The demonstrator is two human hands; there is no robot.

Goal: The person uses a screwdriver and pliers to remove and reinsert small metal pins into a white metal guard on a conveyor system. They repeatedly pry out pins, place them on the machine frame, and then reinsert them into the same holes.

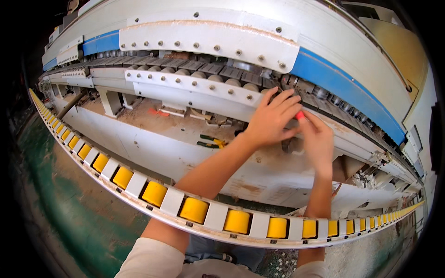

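Both my arms reach over a rail of yellow rollers [194, 209] into a long white and blue machine [208, 41]. My left hand [271, 119] lies with fingers spread against the machine's conveyor chain of grey pads [232, 74], just under the white bolted cover. My right hand [317, 141] sits right beside it, fingers curled around a small tool with a red tip [300, 115] that shows between the two hands. What the tool touches is hidden by my hands.
Pliers with yellow-green handles [209, 142] lie on the dusty ledge [153, 120] left of my hands. Sawdust covers that ledge. The roller rail curves across the whole view. A green floor [69, 204] lies at lower left.
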